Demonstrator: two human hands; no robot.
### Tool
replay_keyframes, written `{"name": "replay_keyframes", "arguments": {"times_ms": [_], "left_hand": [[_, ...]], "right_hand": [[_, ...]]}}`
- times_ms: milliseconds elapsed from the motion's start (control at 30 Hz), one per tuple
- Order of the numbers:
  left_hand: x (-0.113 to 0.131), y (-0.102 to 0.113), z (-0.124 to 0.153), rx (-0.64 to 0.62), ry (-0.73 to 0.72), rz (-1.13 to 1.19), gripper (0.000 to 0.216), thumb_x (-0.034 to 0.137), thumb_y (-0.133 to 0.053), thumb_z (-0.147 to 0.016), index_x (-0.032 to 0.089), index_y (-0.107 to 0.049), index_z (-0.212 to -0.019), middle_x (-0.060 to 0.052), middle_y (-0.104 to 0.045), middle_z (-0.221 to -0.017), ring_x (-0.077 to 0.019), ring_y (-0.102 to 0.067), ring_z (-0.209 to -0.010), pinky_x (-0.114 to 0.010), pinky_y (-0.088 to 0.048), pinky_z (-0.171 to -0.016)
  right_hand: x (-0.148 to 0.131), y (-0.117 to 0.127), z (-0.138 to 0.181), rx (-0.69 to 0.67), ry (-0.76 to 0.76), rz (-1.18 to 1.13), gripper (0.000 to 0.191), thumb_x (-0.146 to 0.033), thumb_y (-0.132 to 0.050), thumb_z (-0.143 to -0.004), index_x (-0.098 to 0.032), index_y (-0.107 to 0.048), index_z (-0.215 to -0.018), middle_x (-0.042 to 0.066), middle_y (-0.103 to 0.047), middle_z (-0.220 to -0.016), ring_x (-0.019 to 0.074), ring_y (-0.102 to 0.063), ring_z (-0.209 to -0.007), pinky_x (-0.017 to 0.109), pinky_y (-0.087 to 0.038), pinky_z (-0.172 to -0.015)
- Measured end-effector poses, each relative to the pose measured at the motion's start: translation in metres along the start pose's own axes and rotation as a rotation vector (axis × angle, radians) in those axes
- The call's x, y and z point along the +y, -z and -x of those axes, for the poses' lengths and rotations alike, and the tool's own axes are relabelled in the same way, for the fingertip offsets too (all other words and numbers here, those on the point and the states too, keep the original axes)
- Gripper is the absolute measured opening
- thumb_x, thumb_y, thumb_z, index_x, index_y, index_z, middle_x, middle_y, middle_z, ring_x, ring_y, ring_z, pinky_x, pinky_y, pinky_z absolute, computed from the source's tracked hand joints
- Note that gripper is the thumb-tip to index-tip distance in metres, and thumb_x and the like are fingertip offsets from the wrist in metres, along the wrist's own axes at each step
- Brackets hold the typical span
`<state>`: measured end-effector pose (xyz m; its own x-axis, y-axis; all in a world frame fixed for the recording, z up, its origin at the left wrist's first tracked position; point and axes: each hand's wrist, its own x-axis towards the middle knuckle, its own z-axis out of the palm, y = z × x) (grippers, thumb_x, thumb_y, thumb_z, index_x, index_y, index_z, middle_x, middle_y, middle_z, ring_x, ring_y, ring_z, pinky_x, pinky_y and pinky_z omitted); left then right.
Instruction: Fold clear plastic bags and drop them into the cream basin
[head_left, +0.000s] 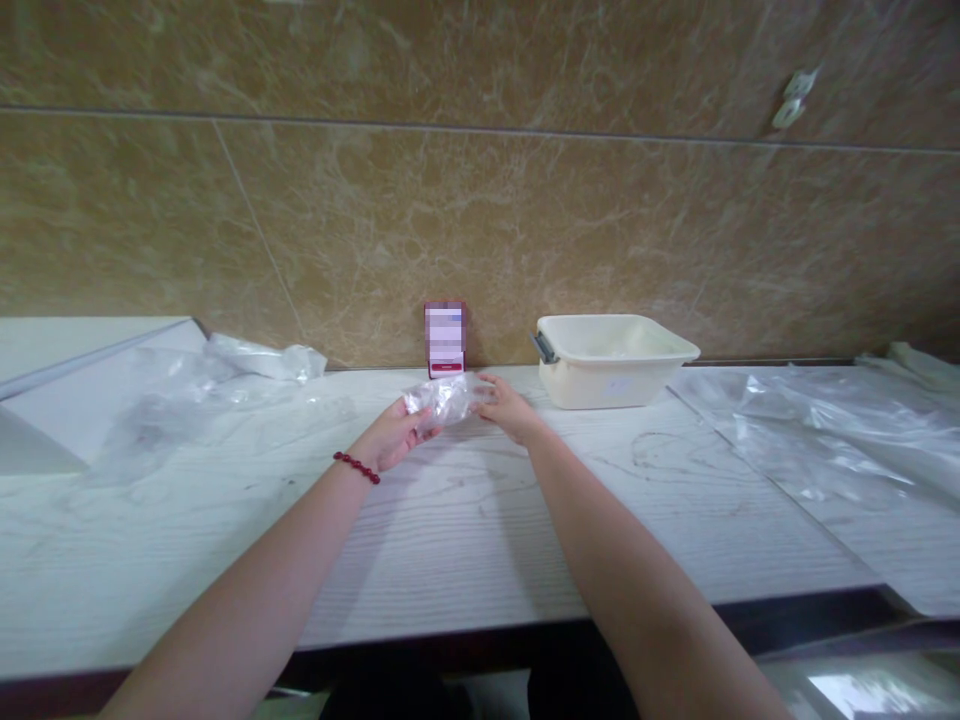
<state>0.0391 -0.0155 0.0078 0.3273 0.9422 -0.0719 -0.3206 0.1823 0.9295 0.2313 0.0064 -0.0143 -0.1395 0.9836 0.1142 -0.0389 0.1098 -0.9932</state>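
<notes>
White wood-grain table (pixel 450 540) here: at left, crumpled clear plastic film (pixel 304 362) by a white angular panel (pixel 60 415); far side, a cream rectangular plastic tub (pixel 600 385); and clear plastic sheeting (pixel 817 430) sprawls right.

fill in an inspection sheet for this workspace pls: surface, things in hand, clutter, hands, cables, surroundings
surface: white wood-grain tabletop, with dark scuffs and a seam toward the right
things in hand: crinkled clear plastic; contents, if any, cannot be told
clutter: loose plastic film at left and more film at right; cream bin right of the hands
hands: left hand and right hand both grip the plastic; red bead bracelet on the left wrist
cables: nothing seen that is clearly a cable
surroundings: brown marbled wall behind, phone-like device upright against it
</notes>
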Motion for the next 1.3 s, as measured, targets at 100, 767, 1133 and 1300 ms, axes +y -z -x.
{"name": "replay_keyframes", "arguments": {"times_ms": [100,767,1133,1300], "left_hand": [[-0.001,0.004,-0.002,-0.020,0.022,-0.028,0.028,0.009,-0.058,-0.067,0.019,-0.052,-0.093,-0.003,-0.057,-0.093,-0.0112,-0.055,-0.076,-0.022,-0.049,-0.060],[0.005,0.014,0.003,-0.183,0.174,-0.114,0.027,0.015,-0.056,-0.070,0.017,-0.050,-0.096,-0.007,-0.058,-0.091,-0.0160,-0.058,-0.076,-0.024,-0.049,-0.057],[-0.010,0.005,-0.007,0.314,-0.067,-0.436,0.027,0.043,-0.049,-0.071,0.016,-0.050,-0.076,-0.001,-0.054,-0.062,-0.0109,-0.051,-0.050,-0.020,-0.041,-0.039],[-0.010,0.013,-0.010,0.380,-0.180,-0.676,0.031,0.047,-0.045,-0.071,0.017,-0.047,-0.066,0.003,-0.044,-0.047,-0.0098,-0.043,-0.038,-0.019,-0.034,-0.032]], "right_hand": [[-0.002,0.001,0.000,0.031,0.006,0.024,0.061,-0.018,-0.064,-0.058,-0.022,-0.037,-0.113,0.009,-0.045,-0.111,0.0115,-0.051,-0.082,0.022,-0.044,-0.063],[-0.009,0.004,0.008,-0.133,-0.069,0.051,0.045,-0.015,-0.060,-0.061,-0.020,-0.049,-0.104,-0.005,-0.047,-0.060,0.0036,-0.040,-0.047,0.016,-0.032,-0.044],[-0.006,-0.007,0.007,-0.157,0.041,0.153,0.040,-0.025,-0.061,-0.062,-0.022,-0.051,-0.101,-0.009,-0.038,-0.049,0.0032,-0.035,-0.042,0.015,-0.029,-0.041],[-0.010,-0.014,0.012,-0.239,0.034,0.077,0.046,-0.028,-0.058,-0.065,-0.024,-0.045,-0.109,-0.008,-0.045,-0.050,0.0050,-0.042,-0.045,0.016,-0.033,-0.044]]}}
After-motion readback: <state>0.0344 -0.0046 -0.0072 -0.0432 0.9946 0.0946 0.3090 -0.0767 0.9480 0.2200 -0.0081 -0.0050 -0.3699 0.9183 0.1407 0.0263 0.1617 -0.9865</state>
